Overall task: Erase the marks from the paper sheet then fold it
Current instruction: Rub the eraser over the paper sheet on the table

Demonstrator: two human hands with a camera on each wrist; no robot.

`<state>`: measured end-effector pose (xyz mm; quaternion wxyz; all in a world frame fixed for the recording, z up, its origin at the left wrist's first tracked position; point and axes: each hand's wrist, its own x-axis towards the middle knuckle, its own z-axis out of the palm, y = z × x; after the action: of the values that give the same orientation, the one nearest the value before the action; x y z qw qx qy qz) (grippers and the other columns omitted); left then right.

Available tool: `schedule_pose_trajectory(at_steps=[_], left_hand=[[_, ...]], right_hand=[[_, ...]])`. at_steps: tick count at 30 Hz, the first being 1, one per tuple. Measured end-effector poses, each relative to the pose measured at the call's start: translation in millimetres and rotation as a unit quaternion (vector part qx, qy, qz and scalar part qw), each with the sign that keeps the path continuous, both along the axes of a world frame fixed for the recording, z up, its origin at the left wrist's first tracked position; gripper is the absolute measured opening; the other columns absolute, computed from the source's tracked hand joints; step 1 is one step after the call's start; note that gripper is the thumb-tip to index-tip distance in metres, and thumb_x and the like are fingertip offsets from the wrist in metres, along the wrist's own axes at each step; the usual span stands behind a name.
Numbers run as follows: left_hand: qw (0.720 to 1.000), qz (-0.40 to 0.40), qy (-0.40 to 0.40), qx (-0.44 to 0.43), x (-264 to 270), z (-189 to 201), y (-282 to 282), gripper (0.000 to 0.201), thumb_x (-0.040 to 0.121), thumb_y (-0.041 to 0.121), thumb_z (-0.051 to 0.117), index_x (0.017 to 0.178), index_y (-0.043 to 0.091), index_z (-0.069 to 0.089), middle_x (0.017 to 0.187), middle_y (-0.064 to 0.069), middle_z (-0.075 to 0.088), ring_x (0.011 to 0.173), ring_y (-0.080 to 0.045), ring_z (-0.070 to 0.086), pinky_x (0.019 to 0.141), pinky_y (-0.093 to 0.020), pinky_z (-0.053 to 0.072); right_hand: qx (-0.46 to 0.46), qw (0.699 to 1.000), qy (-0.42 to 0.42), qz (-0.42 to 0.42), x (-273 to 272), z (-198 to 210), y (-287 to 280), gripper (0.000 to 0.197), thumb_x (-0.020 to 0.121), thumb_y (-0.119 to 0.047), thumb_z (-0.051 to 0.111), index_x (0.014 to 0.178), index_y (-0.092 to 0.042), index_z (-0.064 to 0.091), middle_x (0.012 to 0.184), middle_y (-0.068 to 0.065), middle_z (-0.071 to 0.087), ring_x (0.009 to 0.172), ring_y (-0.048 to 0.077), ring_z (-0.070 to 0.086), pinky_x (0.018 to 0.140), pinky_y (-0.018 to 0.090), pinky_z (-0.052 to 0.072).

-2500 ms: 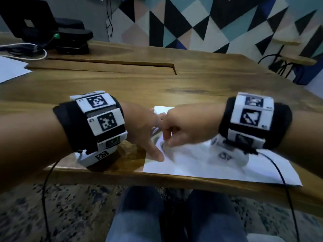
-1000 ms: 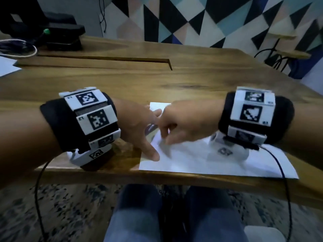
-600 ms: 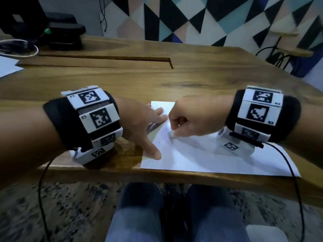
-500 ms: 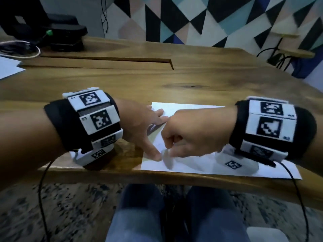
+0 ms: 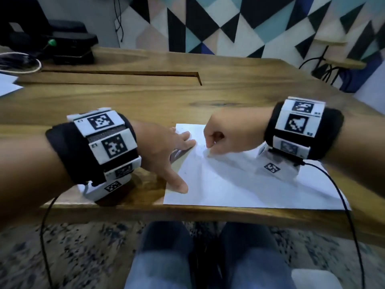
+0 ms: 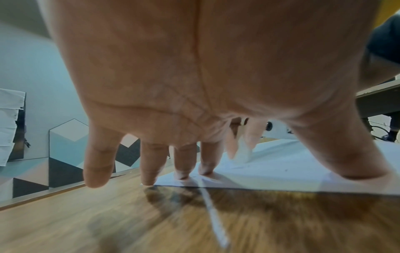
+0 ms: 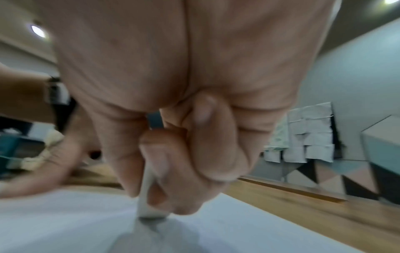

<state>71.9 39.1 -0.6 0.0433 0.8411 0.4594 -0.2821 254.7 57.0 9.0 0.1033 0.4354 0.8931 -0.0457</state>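
At the bottom of the head view, the person's knees [image 5: 200, 257] in blue jeans show below the near edge of the wooden bench [image 5: 145, 97]. Just above that edge, at lower centre, the white paper sheet [image 5: 239, 184] lies flat on the bench, its long side along the edge. The left hand [image 5: 164, 151] is spread with straight fingers, the thumb and fingertips pressing on the sheet's left border while the palm stays over bare wood. Right of it, near the sheet's upper left corner, the right hand [image 5: 227, 136] is curled into a fist and pinches a small white eraser [image 7: 149, 193], whose lower end touches the paper. Faint grey marks [image 5: 200, 148] show beside it, too blurred to read. Both wrists carry black bands with black-and-white tags. At upper left, far back on the bench, stand a black device [image 5: 68, 46] and a coiled cable [image 5: 20, 63]. A wall of coloured triangles [image 5: 250, 24] fills the top.
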Motion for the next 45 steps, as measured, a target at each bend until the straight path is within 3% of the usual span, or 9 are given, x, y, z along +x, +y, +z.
schedule_pose_trajectory(at_steps=[4, 9, 13, 19, 24, 28, 33, 39, 45], left_hand=[[1.000, -0.003, -0.014, 0.001, -1, -1, 0, 0.111, 0.069, 0.083, 0.058, 0.158, 0.039, 0.006, 0.166, 0.014, 0.002, 0.153, -0.017, 0.003, 0.119, -0.040, 0.017], [1.000, 0.004, -0.003, 0.001, -1, 0, -2, 0.119, 0.068, 0.084, 0.054, 0.159, 0.033, -0.005, 0.166, 0.014, -0.008, 0.153, -0.015, -0.003, 0.123, -0.041, 0.012], [1.000, 0.002, -0.003, 0.000, 0, 2, -2, 0.115, 0.069, 0.084, 0.056, 0.158, 0.036, 0.000, 0.166, 0.013, -0.005, 0.153, -0.016, 0.001, 0.120, -0.039, 0.013], [1.000, 0.006, -0.001, -0.003, -1, 1, -2, 0.120, 0.069, 0.083, 0.056, 0.158, 0.033, -0.006, 0.165, 0.015, -0.009, 0.153, -0.013, -0.003, 0.123, -0.041, 0.013], [1.000, -0.005, -0.004, -0.003, 0, 1, -1, 0.117, 0.070, 0.083, 0.056, 0.158, 0.035, -0.002, 0.165, 0.014, -0.010, 0.153, -0.015, 0.000, 0.120, -0.038, 0.015], [1.000, 0.002, 0.002, -0.002, 0, 2, -3, 0.119, 0.070, 0.083, 0.055, 0.158, 0.032, -0.007, 0.165, 0.015, -0.010, 0.153, -0.013, -0.001, 0.121, -0.038, 0.014], [1.000, -0.005, 0.005, 0.003, 1, 0, 0, 0.121, 0.068, 0.085, 0.057, 0.158, 0.034, -0.006, 0.165, 0.015, -0.010, 0.153, -0.014, -0.002, 0.120, -0.039, 0.014], [1.000, 0.008, -0.003, -0.004, -1, 1, 1, 0.121, 0.067, 0.085, 0.057, 0.158, 0.034, -0.005, 0.165, 0.016, -0.008, 0.153, -0.013, -0.003, 0.121, -0.040, 0.012], [1.000, -0.011, -0.012, 0.020, 12, 7, 1, 0.111, 0.064, 0.081, 0.065, 0.155, 0.034, 0.023, 0.165, 0.013, 0.014, 0.153, -0.016, 0.003, 0.117, -0.043, 0.024]], right_hand=[[-0.061, 0.996, 0.004, 0.062, -13, -4, -27, 0.017, 0.091, -0.039, 0.064, 0.095, -0.023, 0.070, 0.071, -0.017, 0.054, 0.064, 0.002, 0.052, 0.055, 0.017, 0.039], [0.002, 1.000, 0.012, -0.011, 4, 1, 6, 0.018, 0.088, -0.034, 0.067, 0.093, -0.018, 0.073, 0.068, -0.010, 0.060, 0.058, 0.008, 0.050, 0.051, 0.017, 0.036], [-0.066, 0.996, -0.005, 0.055, -11, -5, -28, 0.020, 0.090, -0.035, 0.064, 0.090, -0.016, 0.070, 0.070, -0.007, 0.062, 0.059, 0.003, 0.052, 0.050, 0.011, 0.040], [0.012, 1.000, -0.013, -0.015, 8, 0, 2, 0.021, 0.087, -0.034, 0.063, 0.086, -0.015, 0.071, 0.078, 0.000, 0.070, 0.068, 0.020, 0.057, 0.060, 0.029, 0.045], [-0.047, 0.996, -0.019, 0.071, -8, -5, -28, 0.020, 0.091, -0.039, 0.061, 0.090, -0.020, 0.069, 0.067, -0.011, 0.057, 0.058, 0.006, 0.050, 0.053, 0.018, 0.038], [0.020, 0.999, -0.004, -0.028, 17, 1, 8, 0.018, 0.088, -0.035, 0.065, 0.089, -0.018, 0.072, 0.069, -0.010, 0.062, 0.064, 0.013, 0.054, 0.056, 0.022, 0.040], [-0.050, 0.997, 0.012, 0.050, -1, -7, -26, 0.020, 0.090, -0.038, 0.064, 0.090, -0.019, 0.070, 0.076, -0.007, 0.066, 0.065, 0.007, 0.056, 0.057, 0.021, 0.043], [0.005, 1.000, 0.006, 0.003, 7, -4, -5, 0.019, 0.088, -0.036, 0.064, 0.088, -0.019, 0.071, 0.072, -0.007, 0.065, 0.063, 0.013, 0.055, 0.056, 0.025, 0.042], [-0.044, 0.999, 0.014, 0.023, 2, -3, -21, 0.019, 0.090, -0.041, 0.063, 0.090, -0.023, 0.070, 0.073, -0.011, 0.064, 0.062, 0.003, 0.055, 0.054, 0.018, 0.041]])
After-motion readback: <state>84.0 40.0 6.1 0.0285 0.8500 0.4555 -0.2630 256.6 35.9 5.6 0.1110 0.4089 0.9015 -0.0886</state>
